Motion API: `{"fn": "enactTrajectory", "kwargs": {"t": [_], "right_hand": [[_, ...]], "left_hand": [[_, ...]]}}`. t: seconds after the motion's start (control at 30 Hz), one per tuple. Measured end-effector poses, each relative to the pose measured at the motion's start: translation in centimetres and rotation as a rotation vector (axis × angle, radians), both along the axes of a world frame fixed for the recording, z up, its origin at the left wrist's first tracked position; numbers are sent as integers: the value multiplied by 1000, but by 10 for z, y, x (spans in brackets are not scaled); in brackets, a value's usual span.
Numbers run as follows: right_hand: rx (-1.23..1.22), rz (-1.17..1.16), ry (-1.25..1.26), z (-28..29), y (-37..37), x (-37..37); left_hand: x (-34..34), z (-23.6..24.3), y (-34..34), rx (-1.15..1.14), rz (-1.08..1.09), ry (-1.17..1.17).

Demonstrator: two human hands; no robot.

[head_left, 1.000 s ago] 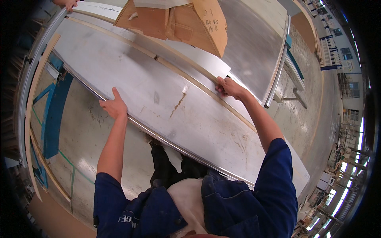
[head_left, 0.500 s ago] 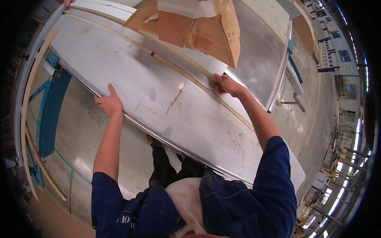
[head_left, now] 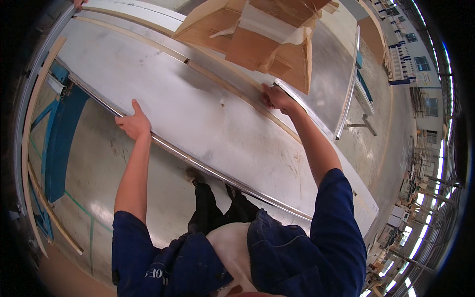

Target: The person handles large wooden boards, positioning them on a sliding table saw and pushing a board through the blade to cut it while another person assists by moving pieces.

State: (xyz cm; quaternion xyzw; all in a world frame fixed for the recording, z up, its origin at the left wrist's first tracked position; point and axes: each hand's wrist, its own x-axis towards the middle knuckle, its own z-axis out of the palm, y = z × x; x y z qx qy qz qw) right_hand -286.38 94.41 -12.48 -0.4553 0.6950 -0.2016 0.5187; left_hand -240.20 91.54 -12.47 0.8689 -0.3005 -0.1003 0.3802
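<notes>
Item: long metal panel point(head_left: 198, 114), pale grey, lying flat and slanting from the upper left to the lower right of the view.
Support: cannot tell what carries it; a blue frame point(head_left: 62, 143) shows below its near edge at the left.
Left hand point(head_left: 134, 123): closed over the panel's near long edge, thumb on top, fingers under the lip.
Right hand point(head_left: 277, 98): curled on the panel's far long edge, beside a thin wooden strip point(head_left: 232, 84) that runs along that edge.
Hands: well apart, one on each long edge.
Neighbour: flattened cardboard box point(head_left: 262, 34) on a second metal sheet point(head_left: 326, 89) beyond the far edge.
Far end: another person's hand point(head_left: 78, 4) at the panel's upper left corner.
Progress: panel gripped at both edges; judged to be mid-handling, with no sign of it set down or released.
</notes>
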Motion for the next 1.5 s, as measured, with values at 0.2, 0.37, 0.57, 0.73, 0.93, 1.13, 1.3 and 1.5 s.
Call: {"fn": "enactTrajectory", "kwargs": {"t": [0.2,0.37,0.57,0.73,0.93,1.13,1.3,1.5], "right_hand": [[-312,-410,40,-21,21,45],[-597,-238,432,-41,140,149],[-929,103,523,-45,175,171],[-886,221,592,-47,164,166],[-871,224,545,-48,161,169],[-710,186,230,-33,117,227],[-673,343,-50,-5,77,314],[-678,520,-41,15,19,410]], "left_hand": [[2,-2,-5,-1,-1,-4],[11,-7,-5,-34,-2,13],[30,-9,27,-18,-277,236],[97,-31,132,289,-840,516],[262,-112,372,431,-473,248],[229,-138,670,875,117,337],[148,-115,722,1026,382,625],[158,-150,624,741,242,727]]}}
